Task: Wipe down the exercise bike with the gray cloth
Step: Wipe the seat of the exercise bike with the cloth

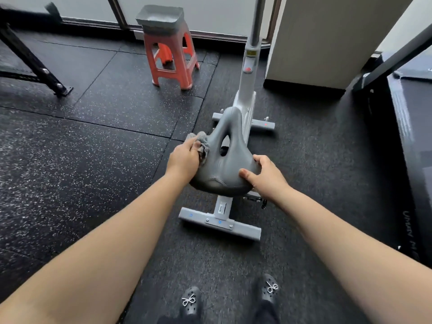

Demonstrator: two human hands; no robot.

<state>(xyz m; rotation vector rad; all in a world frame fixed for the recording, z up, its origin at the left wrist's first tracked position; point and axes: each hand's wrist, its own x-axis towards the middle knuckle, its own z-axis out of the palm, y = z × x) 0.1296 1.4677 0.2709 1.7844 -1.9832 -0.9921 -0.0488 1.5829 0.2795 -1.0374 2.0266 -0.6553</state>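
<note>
Head view, the only one: hands work at the saddle (224,164) of a pale gray exercise bike (245,99) that stands on dark speckled rubber flooring (93,146). The left hand (184,160) grips the bunched gray cloth (201,142) and presses it against the saddle's left flank, near the narrow nose. The right hand (266,174) clasps the saddle's wide rear right edge, thumb on top and fingers curled over the side, apparently steadying it. Below, the rear base bar (219,222) and the seat post are visible; ahead, the frame rises to a gray upright tube (256,17). An orange stool (173,59) with a gray tray (161,17) on it stands well apart to the left, and a treadmill (406,127) fills the right edge.

Judging from this, the wiping is at the seat stage. Whether the frame, base bars or handlebar post are already clean cannot be told; no streaks or dust show either way. Likely most of the bike below and ahead of the saddle remains to be wiped.
</note>
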